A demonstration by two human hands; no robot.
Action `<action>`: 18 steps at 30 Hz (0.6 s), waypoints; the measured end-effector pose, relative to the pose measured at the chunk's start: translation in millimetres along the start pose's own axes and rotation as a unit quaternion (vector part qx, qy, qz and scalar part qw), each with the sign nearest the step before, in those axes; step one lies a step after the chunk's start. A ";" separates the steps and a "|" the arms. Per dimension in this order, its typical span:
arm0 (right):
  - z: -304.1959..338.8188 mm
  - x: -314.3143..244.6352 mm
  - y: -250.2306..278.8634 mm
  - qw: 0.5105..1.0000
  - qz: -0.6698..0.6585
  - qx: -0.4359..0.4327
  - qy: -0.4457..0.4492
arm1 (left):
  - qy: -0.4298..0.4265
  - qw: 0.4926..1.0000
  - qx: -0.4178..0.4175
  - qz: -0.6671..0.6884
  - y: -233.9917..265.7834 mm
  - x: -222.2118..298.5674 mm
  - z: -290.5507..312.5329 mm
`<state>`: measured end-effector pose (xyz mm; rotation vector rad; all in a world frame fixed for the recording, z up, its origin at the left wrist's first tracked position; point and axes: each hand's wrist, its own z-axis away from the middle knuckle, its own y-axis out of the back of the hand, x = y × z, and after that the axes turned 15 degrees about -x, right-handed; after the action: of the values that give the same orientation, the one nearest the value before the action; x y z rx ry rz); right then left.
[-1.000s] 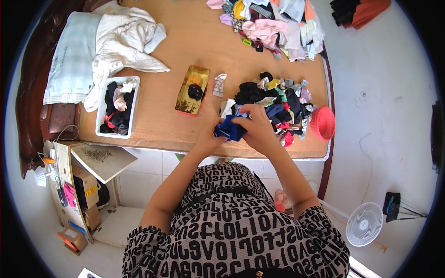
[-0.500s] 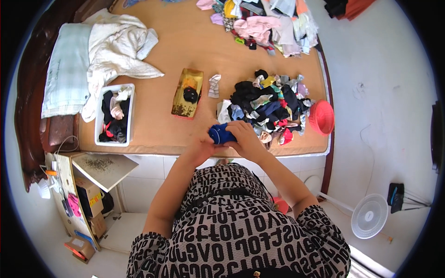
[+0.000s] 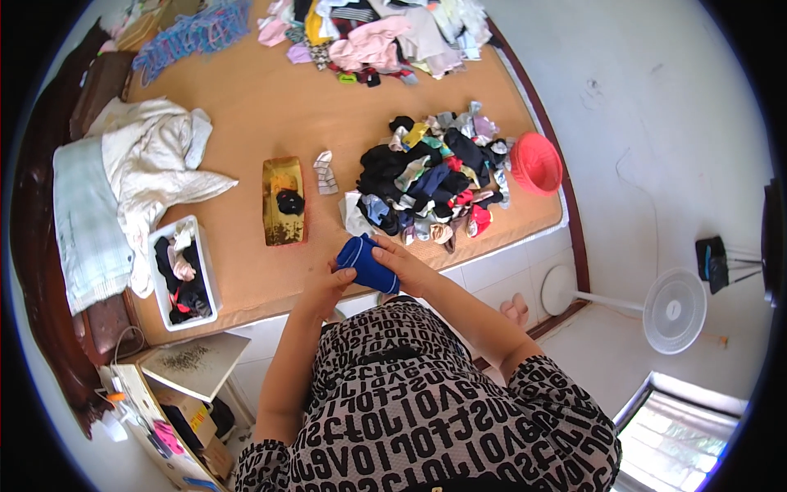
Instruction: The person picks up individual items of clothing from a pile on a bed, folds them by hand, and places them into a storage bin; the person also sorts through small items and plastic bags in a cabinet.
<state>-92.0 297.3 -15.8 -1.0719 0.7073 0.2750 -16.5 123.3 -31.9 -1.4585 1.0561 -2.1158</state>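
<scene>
Between my two hands, just over the bed's near edge, is a blue folded cloth piece [image 3: 367,266] with a thin pale trim line; its exact kind is unclear. My left hand [image 3: 325,285] grips its left side, thumb on top. On its right side, the fingers of my right hand [image 3: 402,264] close around the upper edge. A mixed heap of socks and small garments [image 3: 426,180] lies just beyond my right hand. Left of the heap rests a striped grey-and-white sock [image 3: 325,172], beside a yellow patterned box [image 3: 283,225] with a black bundle inside.
A white bin [image 3: 215,295] of small clothes stands at the left, near a pillow [image 3: 86,221] and cream blanket [image 3: 156,156]. Red baskets [image 3: 537,164] sit at the bed's right edge. More clothes [image 3: 377,41] and blue hangers [image 3: 193,41] lie farther back. A white fan [image 3: 674,310] stands right.
The blue cloth went from a compact bundle to a more spread, longer shape between my hands. My view has turned, so the bed and its things appear rotated and shifted left.
</scene>
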 end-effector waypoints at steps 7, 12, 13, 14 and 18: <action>37.5 -37.6 5.4 0.993 0.105 0.043 0.019 | -0.052 0.996 0.064 0.012 -18.6 0.4 -51.4; 59.7 -39.6 22.6 0.980 0.190 -0.004 0.050 | -0.039 0.997 0.072 0.013 -27.7 -13.6 -99.4; 60.4 -36.0 30.1 0.976 0.204 0.035 0.062 | -0.029 0.997 0.067 0.010 -35.7 -18.3 -109.7; 60.4 -36.0 35.4 0.977 0.200 0.042 0.067 | -0.040 0.995 0.091 -0.008 -50.8 -16.0 -120.4; 66.5 -37.8 72.8 0.871 0.393 0.233 0.182 | -0.027 0.988 0.140 -0.067 -61.1 -32.6 -161.2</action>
<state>-132.8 394.4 -23.5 -0.3194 1.4636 0.5696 -142.7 244.9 -37.3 -1.4736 0.6259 -2.1965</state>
